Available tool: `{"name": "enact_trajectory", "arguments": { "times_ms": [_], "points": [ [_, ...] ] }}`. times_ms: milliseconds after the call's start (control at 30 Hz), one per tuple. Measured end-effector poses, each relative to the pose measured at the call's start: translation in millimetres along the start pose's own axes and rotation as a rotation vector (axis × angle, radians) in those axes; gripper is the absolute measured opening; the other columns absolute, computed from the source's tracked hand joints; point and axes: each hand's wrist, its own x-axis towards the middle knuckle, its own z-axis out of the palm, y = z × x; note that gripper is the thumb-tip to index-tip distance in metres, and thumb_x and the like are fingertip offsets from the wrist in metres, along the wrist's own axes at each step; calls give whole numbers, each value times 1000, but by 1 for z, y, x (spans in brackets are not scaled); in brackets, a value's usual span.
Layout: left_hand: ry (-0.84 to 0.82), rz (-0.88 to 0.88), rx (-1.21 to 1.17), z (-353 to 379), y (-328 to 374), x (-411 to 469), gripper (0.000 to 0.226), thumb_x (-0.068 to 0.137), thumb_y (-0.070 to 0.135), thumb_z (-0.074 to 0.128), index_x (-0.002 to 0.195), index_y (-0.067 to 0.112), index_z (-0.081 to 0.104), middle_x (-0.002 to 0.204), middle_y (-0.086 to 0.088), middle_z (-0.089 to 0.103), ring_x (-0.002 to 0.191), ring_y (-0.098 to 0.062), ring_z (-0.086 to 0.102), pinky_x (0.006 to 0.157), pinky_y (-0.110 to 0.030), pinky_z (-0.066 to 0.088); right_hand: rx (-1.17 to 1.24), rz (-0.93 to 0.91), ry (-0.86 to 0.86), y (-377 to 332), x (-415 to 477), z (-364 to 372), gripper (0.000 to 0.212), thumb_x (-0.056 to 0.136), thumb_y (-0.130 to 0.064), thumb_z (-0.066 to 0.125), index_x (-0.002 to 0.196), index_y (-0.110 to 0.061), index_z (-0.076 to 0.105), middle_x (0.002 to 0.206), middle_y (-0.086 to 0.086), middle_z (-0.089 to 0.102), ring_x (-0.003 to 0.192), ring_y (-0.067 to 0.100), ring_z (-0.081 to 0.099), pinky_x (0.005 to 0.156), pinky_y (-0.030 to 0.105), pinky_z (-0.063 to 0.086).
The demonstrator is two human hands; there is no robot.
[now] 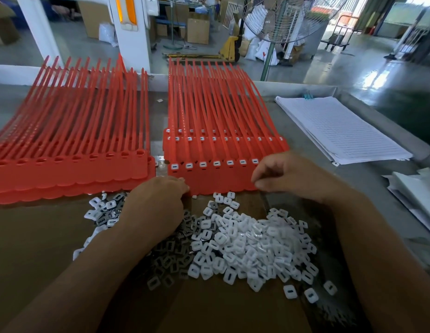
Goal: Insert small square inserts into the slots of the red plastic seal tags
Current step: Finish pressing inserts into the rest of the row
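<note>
White inserts [245, 243] piled low center, prob light n slick; I'd pinch one by its edges. Red seal tags [216, 179] mid frame. Right hand [288, 174] curled, left hand [158, 205] fingers hidden: can't tell what they hold.

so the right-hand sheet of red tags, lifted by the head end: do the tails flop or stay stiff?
Probably floppy: the long thin tails already curve and splay at the far end. The heads look joined in one flat band, so that end likely stays stiffer and lifts as a sheet. Likely light: thin plastic.
</note>
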Motion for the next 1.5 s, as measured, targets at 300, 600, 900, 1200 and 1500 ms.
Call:
{"name": "enact_trajectory", "arguments": {
  "times_ms": [300,600,900,1200,1500],
  "points": [
    [-3,-3,-4,0,-1,1,47,88,8,38,129,27,49,140,12,41,127,-11,39,102,-29,34,-95,37,-345,-7,5,23,15,78,-13,72,80,-28,66,72,-13,68,63,-6,61,62,11,48],
    [-2,6,-6,0,0,2,46,87,8,39,128,27,50,139,11,43,126,-11,40,101,-30,34,51,96,-216,-3,3,19,12,91,-16,55,82,-24,56,75,-10,70,67,4,66,61,17,52],
    [18,17,-11,0,0,1,45,88,7,38,127,25,52,139,11,44,124,-12,43,99,-28,36,181,133,146,6,7,6,20,76,2,68,74,-15,60,63,-1,66,56,5,63,53,11,47],
    [16,13,3,0,1,2,44,88,7,36,125,24,53,135,9,48,119,-13,47,95,-28,39,119,260,647,49,9,-15,12,77,1,69,83,-9,68,70,-5,62,66,5,54,68,18,42],
    [2,16,3,0,1,1,45,87,5,38,125,24,54,136,8,47,122,-13,45,98,-29,37,9,280,612,60,22,-8,11,82,-3,64,93,-5,68,82,8,59,64,6,46,53,0,34]
  ]
}}
